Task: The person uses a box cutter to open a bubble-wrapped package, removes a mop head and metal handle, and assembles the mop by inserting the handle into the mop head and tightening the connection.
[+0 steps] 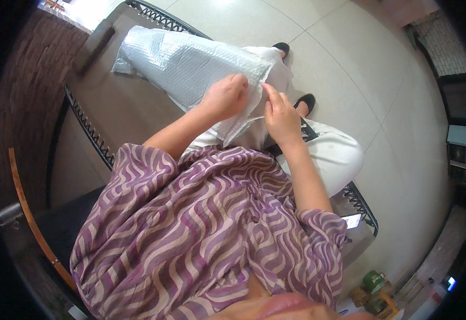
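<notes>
Sits on brown cot [121, 101], with silver bubble wrap [174, 58] spread across cot and white trousers [331, 152]. Curls left hand [226, 97] closed over the wrap; can't tell if gripping it. Holds right hand [282, 117] at the wrap's right edge, half curled; can't tell if pinching it.
</notes>
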